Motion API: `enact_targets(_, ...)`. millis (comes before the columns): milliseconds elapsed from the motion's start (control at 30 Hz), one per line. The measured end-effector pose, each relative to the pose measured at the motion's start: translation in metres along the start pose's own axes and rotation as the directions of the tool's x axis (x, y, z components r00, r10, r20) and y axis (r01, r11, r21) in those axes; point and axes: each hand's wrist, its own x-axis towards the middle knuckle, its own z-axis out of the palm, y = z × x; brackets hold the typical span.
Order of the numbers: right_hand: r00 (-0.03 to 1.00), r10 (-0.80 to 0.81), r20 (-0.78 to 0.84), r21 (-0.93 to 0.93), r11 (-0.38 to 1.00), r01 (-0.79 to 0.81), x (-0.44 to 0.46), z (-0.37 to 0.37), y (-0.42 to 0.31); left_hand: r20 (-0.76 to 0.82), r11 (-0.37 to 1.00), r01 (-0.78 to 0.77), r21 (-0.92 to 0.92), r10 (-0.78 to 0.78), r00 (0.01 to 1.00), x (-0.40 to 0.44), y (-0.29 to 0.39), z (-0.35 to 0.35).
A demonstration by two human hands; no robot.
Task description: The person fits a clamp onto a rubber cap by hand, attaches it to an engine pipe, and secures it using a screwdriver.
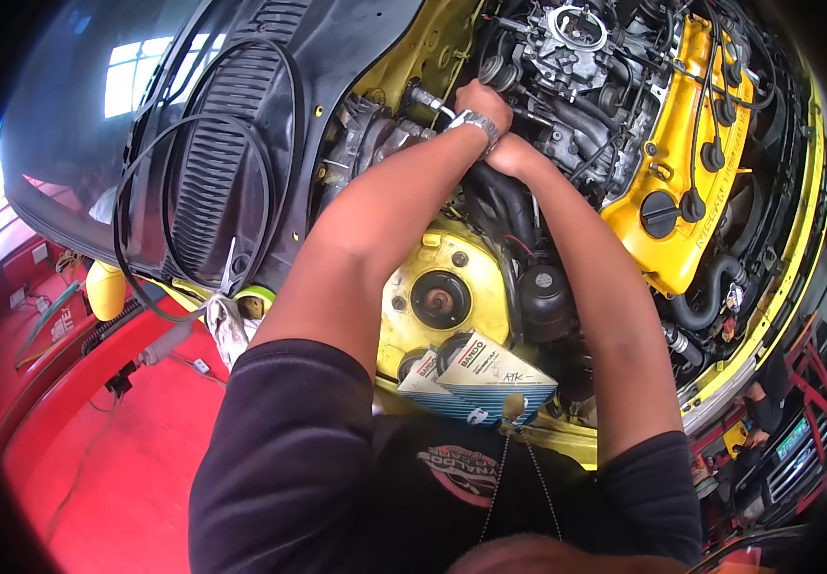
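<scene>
I can't tell if my left hand [486,103] or right hand [511,155] grips anything; best work gently beside the black hose [518,209].

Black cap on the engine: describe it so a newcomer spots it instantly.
Start at the long yellow engine cover on the right side of the picture. Go to its lower, wider end and find the round black cap. It is wider than the black plugs beside it and, unlike them, has no cable attached.
</scene>
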Motion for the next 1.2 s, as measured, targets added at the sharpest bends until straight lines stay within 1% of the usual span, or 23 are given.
enact_targets(133,0.997,-0.07,-0.033,0.056,0.996,0.072,0.0,-0.003,0.002,-0.046,0.999,-0.047,-0.008,0.046,0.998,-0.006,0.006,-0.002)
enact_targets(200,1.0,-0.022,-0.001,-0.001,1.0,0.022,0.0,-0.003,0.002,-0.028,0.987,-0.147,0.069,0.15,0.988,0.003,-0.006,0.009)
enact_targets(233,0.999,-0.043,-0.002,0.066,0.997,0.043,0.003,0.0,0.006,-0.011,0.997,-0.066,0.029,0.066,0.998,0.0,-0.002,0.002)
enact_targets(267,0.998,-0.067,-0.013,0.133,0.989,0.068,0.006,0.0,0.01,0.04,0.97,0.156,-0.184,-0.151,0.988,-0.025,0.023,-0.035)
enact_targets(300,0.995,-0.104,-0.001,0.156,0.982,0.103,0.009,0.0,0.01,0.017,0.949,0.181,-0.258,-0.183,0.983,-0.021,0.018,-0.029)
enact_targets(333,1.0,-0.012,-0.002,0.004,1.0,0.012,0.006,-0.002,0.005,0.0,0.923,0.202,-0.329,-0.213,0.977,-0.02,0.019,-0.027)
enact_targets(367,0.998,0.059,-0.014,-0.044,0.997,-0.059,0.004,-0.004,0.0,0.223,0.721,0.347,-0.6,-0.266,0.938,-0.017,0.018,-0.026)
enact_targets(400,0.991,0.131,-0.024,-0.087,0.987,-0.132,0.002,-0.005,-0.004,0.348,0.66,0.472,-0.585,-0.322,0.881,-0.015,0.023,-0.031)
enact_targets(500,0.997,0.076,-0.026,-0.101,0.992,-0.078,-0.005,-0.006,-0.011,0.386,0.725,0.491,-0.483,-0.327,0.863,0.011,-0.002,0.001)
enact_targets(533,0.998,0.049,-0.047,-0.086,0.995,-0.053,-0.005,-0.007,-0.01,0.251,0.985,0.149,-0.085,-0.123,0.96,0.028,-0.02,0.022)
enact_targets(567,0.997,0.07,-0.013,-0.095,0.993,-0.07,-0.01,-0.011,-0.014,0.23,0.905,-0.215,0.366,0.135,0.964,0.036,-0.032,0.034)
enact_targets(600,0.997,0.07,-0.024,-0.073,0.995,-0.072,-0.008,-0.009,-0.012,0.242,0.895,-0.231,0.381,0.144,0.959,0.029,-0.022,0.02)
enact_targets(667,0.998,0.05,-0.039,-0.006,0.999,-0.05,-0.001,-0.002,-0.002,0.656,0.464,-0.714,0.524,0.314,0.686,0.005,0.015,-0.024)
enact_targets(733,0.996,0.051,-0.07,0.002,0.999,-0.051,0.004,0.004,0.004,0.656,0.493,-0.7,0.517,0.297,0.694,0.007,0.014,-0.024)
enact_targets(800,0.992,0.118,-0.045,-0.038,0.992,-0.12,0.006,0.003,0.003,0.608,0.649,-0.616,0.447,0.285,0.741,0.01,0.014,-0.024)
enact_targets(833,0.991,0.131,-0.028,-0.069,0.989,-0.132,0.004,0.001,0.001,0.374,0.922,-0.227,0.313,0.1,0.922,-0.002,0.02,-0.025)
enact_targets(867,0.991,0.132,-0.036,-0.061,0.989,-0.134,0.002,-0.002,-0.002,0.378,0.918,-0.237,0.317,0.107,0.92,0.005,0.02,-0.026)
enact_targets(900,0.989,0.143,-0.027,-0.077,0.986,-0.145,-0.001,-0.003,-0.004,0.573,0.746,-0.518,0.419,0.225,0.788,0.017,0.013,-0.025)
enact_targets(933,0.988,0.156,-0.018,-0.092,0.983,-0.157,-0.002,-0.003,-0.004,0.755,0.495,-0.756,0.428,0.265,0.601,0.022,0.011,-0.025)
enact_targets(967,0.993,0.121,-0.016,-0.092,0.988,-0.122,-0.003,-0.005,-0.005,0.696,0.562,-0.69,0.456,0.257,0.67,0.021,0.007,-0.021)
enact_targets(1067,0.987,0.156,-0.028,-0.037,0.987,-0.157,-0.005,-0.003,-0.005,0.599,0.512,-0.673,0.533,0.333,0.728,0.018,-0.005,-0.009)
enact_targets(1100,0.987,0.156,-0.025,-0.032,0.987,-0.157,-0.005,-0.004,-0.006,0.664,0.305,-0.788,0.535,0.426,0.615,0.008,0.005,-0.022)
enact_targets(1200,0.971,0.231,0.058,0.014,0.972,-0.233,-0.006,-0.007,-0.008,0.621,0.346,-0.763,0.546,0.444,0.646,0.005,0.006,-0.022)
